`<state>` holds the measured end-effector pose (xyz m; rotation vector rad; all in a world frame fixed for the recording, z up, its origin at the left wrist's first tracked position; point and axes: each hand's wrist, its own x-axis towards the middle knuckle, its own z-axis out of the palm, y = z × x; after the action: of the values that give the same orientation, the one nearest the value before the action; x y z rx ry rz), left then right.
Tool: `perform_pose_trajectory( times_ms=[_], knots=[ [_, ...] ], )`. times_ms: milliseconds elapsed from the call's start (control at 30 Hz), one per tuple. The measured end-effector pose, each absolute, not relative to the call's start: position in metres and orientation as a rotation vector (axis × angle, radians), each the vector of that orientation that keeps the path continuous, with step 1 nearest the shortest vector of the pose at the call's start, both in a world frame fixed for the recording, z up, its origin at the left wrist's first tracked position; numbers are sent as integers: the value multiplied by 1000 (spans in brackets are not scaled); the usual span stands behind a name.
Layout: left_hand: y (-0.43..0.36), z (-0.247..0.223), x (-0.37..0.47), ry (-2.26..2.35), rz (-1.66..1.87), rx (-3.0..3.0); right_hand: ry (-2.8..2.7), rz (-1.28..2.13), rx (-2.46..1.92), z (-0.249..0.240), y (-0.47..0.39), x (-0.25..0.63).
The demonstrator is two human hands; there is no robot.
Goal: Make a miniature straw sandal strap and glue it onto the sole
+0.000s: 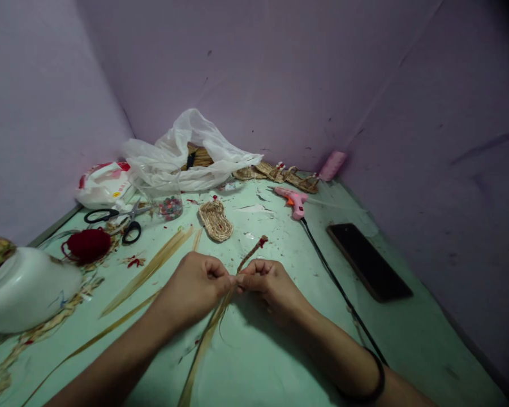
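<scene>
Right in the middle of the table [254, 362], it's all happening on a braided cord [251, 255]! The left hand [197, 286] has thumb and finger pinched together where the plaiting ends, and the right hand [272, 289] matches that pinch just beside it, the two all but meeting. Each grip is closed on the strands. And look at that cord: slim, brown, firmly plaited, slanting up and away to the right beyond the hands, its far tip wrapped in dark red thread [262, 242]. On the near side the plait gives way to loose fibres [203, 349], flat and straw-gold, trailing down to the bottom edge, with one thin wisp curling off to the right.

Over to the printed matter: the red-and-white packet [107, 185], back left, carries reddish lettering, too small and blurred to read, plus a round yellow spot low on its side. The white container [38, 291] at near left shows a blue scribble, illegible from here. And on the pink glue gun [296, 200], a small red patch, too tiny to make out!
</scene>
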<state>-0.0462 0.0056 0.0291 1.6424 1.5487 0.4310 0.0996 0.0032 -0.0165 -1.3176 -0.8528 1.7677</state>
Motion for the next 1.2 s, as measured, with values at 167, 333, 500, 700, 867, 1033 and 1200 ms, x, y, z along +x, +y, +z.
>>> perform_pose_trajectory(
  times_ms=[167,333,500,700,867,1033,1200],
  knots=[
    [-30,6,-27,1554,474,2391,-628,1850,-1278,-11,-1,99],
    [-39,-3,-22,1346,357,2599,-644,1886,-1233,-11,-1,102],
    [-13,26,-36,1507,680,1841,-807,1835,-1267,-15,0,103],
    [16,27,-44,1381,764,1533,-1000,1857,-1245,-18,-7,98],
    [20,8,-38,1297,799,948,-1128,1860,-1077,-7,-15,96],
    [21,-6,-30,1180,777,779,-1132,1808,-982,2,-21,97],
    [22,5,-38,1172,745,845,-869,1755,-1111,-10,-10,101]
  ],
)
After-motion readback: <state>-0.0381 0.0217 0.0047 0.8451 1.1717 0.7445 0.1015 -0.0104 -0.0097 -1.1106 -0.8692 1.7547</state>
